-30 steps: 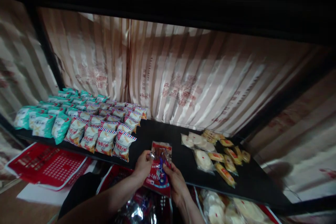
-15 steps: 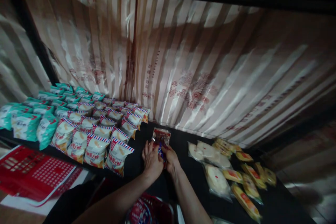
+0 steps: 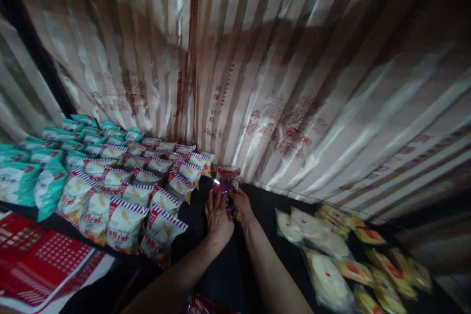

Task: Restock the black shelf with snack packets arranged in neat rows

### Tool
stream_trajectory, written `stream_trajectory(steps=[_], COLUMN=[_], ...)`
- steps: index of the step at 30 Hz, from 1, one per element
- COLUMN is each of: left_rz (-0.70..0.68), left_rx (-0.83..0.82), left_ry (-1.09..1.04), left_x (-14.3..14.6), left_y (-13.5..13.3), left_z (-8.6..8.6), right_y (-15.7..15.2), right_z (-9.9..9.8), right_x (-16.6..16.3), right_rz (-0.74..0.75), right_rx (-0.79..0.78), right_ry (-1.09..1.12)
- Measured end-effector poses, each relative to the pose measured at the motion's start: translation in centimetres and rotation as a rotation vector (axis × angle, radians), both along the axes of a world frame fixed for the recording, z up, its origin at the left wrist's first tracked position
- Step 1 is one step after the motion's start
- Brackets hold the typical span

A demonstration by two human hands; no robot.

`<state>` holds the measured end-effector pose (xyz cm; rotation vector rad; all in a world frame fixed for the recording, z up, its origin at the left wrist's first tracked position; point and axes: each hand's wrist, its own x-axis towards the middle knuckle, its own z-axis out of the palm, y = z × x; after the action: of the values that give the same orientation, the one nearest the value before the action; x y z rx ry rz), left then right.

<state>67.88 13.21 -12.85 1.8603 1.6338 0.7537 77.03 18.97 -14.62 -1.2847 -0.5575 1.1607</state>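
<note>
A red snack packet (image 3: 226, 177) with a clear-looking, shiny top stands on the black shelf (image 3: 221, 274) near the curtain. My left hand (image 3: 220, 218) is closed on its left front side, fingers pressed against the wrapper. On the other side, my right hand (image 3: 241, 207) grips the lower right of the same packet, thumb over its front. A small blue patch shows between the hands. Fingers hide the packet's lower part. Nearest to my left hand are white snack bags (image 3: 162, 233) with striped top edges.
Teal bags (image 3: 51, 191) fill the far left. Wrapped white flat breads (image 3: 329, 277) and yellow-packaged breads (image 3: 386, 274) lie on the right. A red basket (image 3: 40, 260) is at lower left, another red packet (image 3: 206, 304) at the bottom edge. A striped curtain (image 3: 257, 108) hangs behind.
Both hands, still on the red packet, have moved slightly farther back toward the curtain. The camera has shifted, so the side goods sit farther outward and lower red items have mostly left view.
</note>
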Motion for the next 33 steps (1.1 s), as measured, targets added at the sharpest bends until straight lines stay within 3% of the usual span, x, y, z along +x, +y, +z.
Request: stream_trajectory(steps=[13,19,26,33], left_rz=[-0.006,-0.002,-0.032,-0.116], left_rx=[0.039,0.107,0.259,0.304], left_ry=[0.112,0.162,0.171,-0.021], left_x=[0.1,0.3,-0.1,-1.7], left_y=[1.8,2.2,1.6,-4.8], left_z=[-2.1,-2.9,-3.5,-3.0], right_y=[1.9,1.7,-0.2,-7.5], right_z=[-1.4,-2.7,-3.3,-1.4], right_x=[0.7,0.3,0.2,-1.7], right_rz=[-0.132,-0.030,-0.073,-0.126], right_rx=[0.003,0.149,0.159,0.196], right_ry=[-0.574,-1.134,-1.162,-0.980])
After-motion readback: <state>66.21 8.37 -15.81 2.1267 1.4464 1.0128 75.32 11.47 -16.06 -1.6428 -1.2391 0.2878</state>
